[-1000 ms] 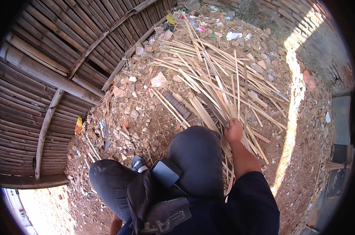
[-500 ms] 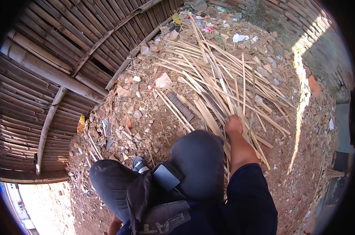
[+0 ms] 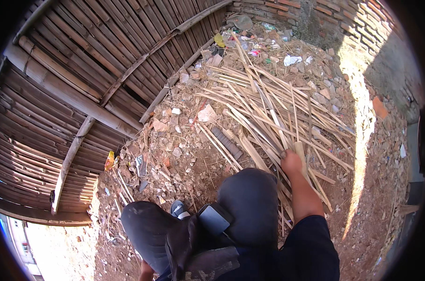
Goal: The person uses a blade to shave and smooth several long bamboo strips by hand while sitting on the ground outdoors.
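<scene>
A loose pile of pale bamboo strips (image 3: 264,100) lies spread over the rubble in front of me. At its near end my right hand (image 3: 291,161) has its fingers closed round a bamboo strip (image 3: 277,126); the fingertips are partly hidden. A wider, flat piece (image 3: 299,152) rests right beside this hand. Left of the pile, close to my knee, lies a dark ribbed cylinder (image 3: 226,143). Of my left side only a bit of bare skin (image 3: 147,270) shows beside my left leg at the lower edge, and the fingers are out of sight.
Slatted bamboo panels (image 3: 58,107) with round poles stand along the left. A brick wall (image 3: 287,9) closes the back and right. Stones, brick bits and scraps such as a white crumpled piece (image 3: 292,61) litter the ground. A dark flat device (image 3: 215,219) lies on my lap.
The whole view has shifted, so the scene sits slightly farther right and lower. My right hand stays at the near end of the pile, still closed on the strip.
</scene>
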`<state>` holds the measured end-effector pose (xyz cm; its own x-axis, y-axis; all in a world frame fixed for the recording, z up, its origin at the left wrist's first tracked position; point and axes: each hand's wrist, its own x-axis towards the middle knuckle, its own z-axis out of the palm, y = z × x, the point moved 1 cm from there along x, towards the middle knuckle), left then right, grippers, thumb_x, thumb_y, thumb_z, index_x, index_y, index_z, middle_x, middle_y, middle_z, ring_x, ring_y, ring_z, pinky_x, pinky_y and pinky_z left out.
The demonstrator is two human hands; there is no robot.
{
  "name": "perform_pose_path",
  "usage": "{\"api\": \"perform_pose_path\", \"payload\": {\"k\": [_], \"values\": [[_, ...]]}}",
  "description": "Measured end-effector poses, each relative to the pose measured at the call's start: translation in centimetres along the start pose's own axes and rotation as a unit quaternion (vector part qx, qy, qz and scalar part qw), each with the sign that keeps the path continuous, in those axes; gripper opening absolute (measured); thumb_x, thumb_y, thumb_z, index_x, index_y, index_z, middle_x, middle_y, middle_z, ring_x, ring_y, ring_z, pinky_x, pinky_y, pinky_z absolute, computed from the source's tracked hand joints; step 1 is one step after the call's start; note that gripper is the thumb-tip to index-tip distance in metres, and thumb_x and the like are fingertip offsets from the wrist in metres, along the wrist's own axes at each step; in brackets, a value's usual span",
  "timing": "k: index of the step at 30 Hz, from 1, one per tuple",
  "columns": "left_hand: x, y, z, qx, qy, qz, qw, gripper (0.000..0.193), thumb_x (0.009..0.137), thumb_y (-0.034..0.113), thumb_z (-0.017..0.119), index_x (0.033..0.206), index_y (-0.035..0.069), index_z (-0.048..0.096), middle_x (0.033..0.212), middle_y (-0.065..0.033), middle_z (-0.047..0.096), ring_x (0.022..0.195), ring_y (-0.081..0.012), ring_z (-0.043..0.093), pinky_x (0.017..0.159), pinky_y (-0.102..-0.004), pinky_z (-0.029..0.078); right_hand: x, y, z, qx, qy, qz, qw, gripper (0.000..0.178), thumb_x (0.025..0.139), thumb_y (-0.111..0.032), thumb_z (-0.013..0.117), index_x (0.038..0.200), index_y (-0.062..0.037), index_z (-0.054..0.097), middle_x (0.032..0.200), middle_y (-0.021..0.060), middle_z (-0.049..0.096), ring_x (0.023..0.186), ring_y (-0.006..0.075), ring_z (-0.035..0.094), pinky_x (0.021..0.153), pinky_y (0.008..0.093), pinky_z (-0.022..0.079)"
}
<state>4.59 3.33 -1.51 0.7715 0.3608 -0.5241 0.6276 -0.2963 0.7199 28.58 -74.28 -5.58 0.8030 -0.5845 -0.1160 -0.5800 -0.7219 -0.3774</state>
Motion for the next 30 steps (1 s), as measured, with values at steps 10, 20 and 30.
{"api": "perform_pose_path", "payload": {"k": [10, 20, 30], "values": [[4.8, 11.4, -2.7, -0.117, 0.224, 0.041, 0.967, 0.019, 0.104, 0.023, 0.058, 0.117, 0.010, 0.054, 0.100, -0.0015, 0.063, 0.081, -0.0124, 0.063, 0.065, -0.0270, 0.050, 3.0, -6.3, -14.0, 0.201, 0.092, -0.134, 0.966, 0.038, 0.075, -0.011, 0.070, 0.111, 0.0002, 0.067, 0.081, 0.0234, 0.069, 0.078, 0.0416, 0.068, 0.072, 0.0464, 0.054], [1.1, 43.2, 3.7, 0.086, 0.183, 0.571, 0.796, 0.027, 0.095, 0.004, 0.066, 0.121, 0.001, 0.059, 0.114, -0.0136, 0.068, 0.105, -0.0214, 0.065, 0.094, -0.0355, 0.050, 0.3, -20.3, -22.5, 0.356, -0.111, -0.239, 0.896, 0.020, 0.083, -0.010, 0.073, 0.101, -0.0026, 0.066, 0.087, 0.0001, 0.065, 0.082, 0.0109, 0.059, 0.080, 0.0298, 0.049], [-7.9, 63.1, 7.2, 0.398, 0.296, 0.711, 0.499, 0.057, 0.083, 0.009, 0.064, 0.138, 0.005, 0.051, 0.145, -0.0149, 0.051, 0.146, -0.0395, 0.038, 0.122, -0.0553, 0.026, -3.2, -27.9, -21.6, 0.261, -0.362, -0.339, 0.828, 0.020, 0.081, -0.008, 0.079, 0.097, -0.0051, 0.066, 0.090, -0.0011, 0.066, 0.083, 0.0079, 0.059, 0.079, 0.0284, 0.049]]}}
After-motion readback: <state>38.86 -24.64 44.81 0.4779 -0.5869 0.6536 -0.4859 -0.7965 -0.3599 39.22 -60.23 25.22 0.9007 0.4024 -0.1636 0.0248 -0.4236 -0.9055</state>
